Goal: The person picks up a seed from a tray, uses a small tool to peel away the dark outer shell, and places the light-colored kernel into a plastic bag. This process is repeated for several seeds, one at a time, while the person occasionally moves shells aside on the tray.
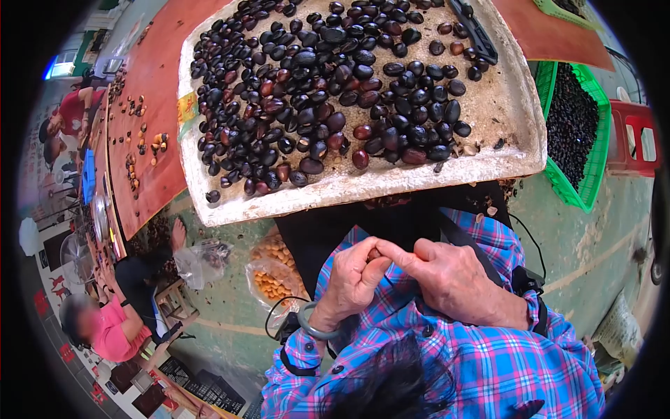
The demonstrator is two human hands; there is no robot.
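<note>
head cam, looks steeply down, close up.

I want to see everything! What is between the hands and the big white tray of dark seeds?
In the head view, only a black apron lies between the hands and the tray.

- A green painted concrete floor [593, 258], marked with pale lines, is seen below.
- A long reddish-brown table [150, 105] is stretched away at the left.
- A green plastic basket [593, 174] is set at the right, beside a red crate [638, 136].
- Daylight is admitted at the far upper left.
</note>
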